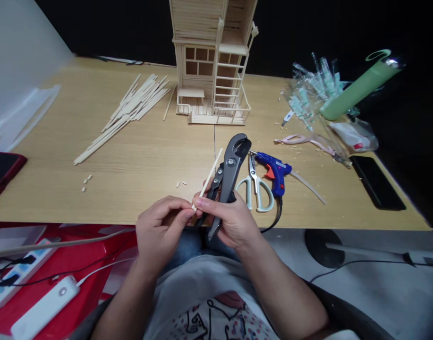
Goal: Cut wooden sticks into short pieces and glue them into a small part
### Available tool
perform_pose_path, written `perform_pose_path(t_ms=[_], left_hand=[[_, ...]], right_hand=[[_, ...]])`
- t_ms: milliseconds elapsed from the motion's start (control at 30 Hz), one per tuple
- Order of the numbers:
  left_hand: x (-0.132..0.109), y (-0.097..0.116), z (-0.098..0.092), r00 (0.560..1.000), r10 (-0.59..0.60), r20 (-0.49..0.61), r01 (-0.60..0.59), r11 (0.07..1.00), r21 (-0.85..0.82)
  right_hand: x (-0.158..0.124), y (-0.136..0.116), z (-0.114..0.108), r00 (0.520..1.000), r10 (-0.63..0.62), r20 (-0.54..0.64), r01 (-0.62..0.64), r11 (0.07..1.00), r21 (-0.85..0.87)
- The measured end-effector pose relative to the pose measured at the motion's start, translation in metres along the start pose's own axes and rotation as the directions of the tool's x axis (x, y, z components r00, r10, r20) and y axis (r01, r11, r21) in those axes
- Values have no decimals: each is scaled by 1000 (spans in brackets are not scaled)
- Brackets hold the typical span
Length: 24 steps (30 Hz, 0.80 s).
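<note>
Head view: pale wooden tabletop (pixel 131 184) ahead, carrying a craft-stick house model (pixel 211 80).
Right hand (pixel 230 222): wrapped round black metal cutters (pixel 225 184), gripping them steady.
Left hand (pixel 161 231): pinching a thin pale wooden stick (pixel 208 178) upright, just beside the cutters.

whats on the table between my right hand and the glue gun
In the head view, white-handled scissors lie on the wooden table between the right hand and the blue hot glue gun.

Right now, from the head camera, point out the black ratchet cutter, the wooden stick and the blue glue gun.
Black ratchet cutter (pixel 231 162): head view, on its pivot bolt.
Wooden stick (pixel 211 173): head view, on its middle.
Blue glue gun (pixel 276 172): head view, on its body.
</note>
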<state>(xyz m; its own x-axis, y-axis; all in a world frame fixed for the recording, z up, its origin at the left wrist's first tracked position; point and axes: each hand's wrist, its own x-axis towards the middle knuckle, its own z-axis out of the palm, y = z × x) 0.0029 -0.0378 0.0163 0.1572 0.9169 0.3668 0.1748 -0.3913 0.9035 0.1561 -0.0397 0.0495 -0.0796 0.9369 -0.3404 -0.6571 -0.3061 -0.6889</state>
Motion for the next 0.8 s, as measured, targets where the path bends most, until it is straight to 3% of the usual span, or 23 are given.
perform_pose_path(t_ms=[367,567,800], left_hand=[[1,6,6,997,-39,-66,37,999,-32],[6,13,1,986,-168,-17,167,984,-59],[14,21,-8,958,-287,-29,287,958,11]], right_hand=[[1,2,7,998,-34,-48,35,999,19],[2,5,4,997,-46,-54,48,999,25],[3,14,5,977,-176,-119,167,983,-80]])
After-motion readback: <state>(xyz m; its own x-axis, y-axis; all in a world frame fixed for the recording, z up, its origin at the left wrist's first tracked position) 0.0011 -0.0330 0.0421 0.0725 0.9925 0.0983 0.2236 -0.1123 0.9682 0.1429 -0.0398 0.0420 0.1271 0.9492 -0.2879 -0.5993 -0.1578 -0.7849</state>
